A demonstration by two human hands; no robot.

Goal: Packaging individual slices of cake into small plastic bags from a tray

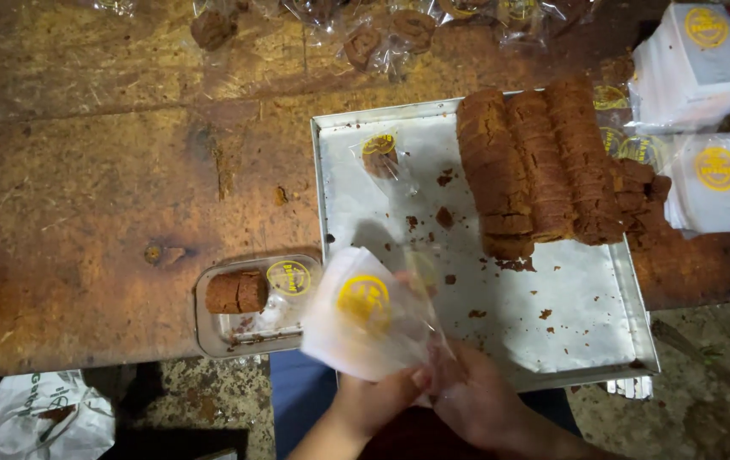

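Observation:
My left hand (pixel 379 399) and my right hand (pixel 476 400) meet at the near edge of the metal tray (pixel 569 341). Together they grip a small clear plastic bag (pixel 365 311) with a round yellow label; the bag looks blurred. Three rows of brown sliced cake (pixel 535 162) lie on the far right part of the tray. One bagged cake piece (pixel 380 158) lies at the tray's far left, with crumbs scattered around it.
A small clear container (pixel 254 302) left of the tray holds a brown cake piece and a yellow label. Stacks of white labelled bags (pixel 706 111) sit at the far right. Several bagged pieces (pixel 382 38) lie along the worn wooden table's far edge. A white plastic bag (pixel 50 413) lies on the floor.

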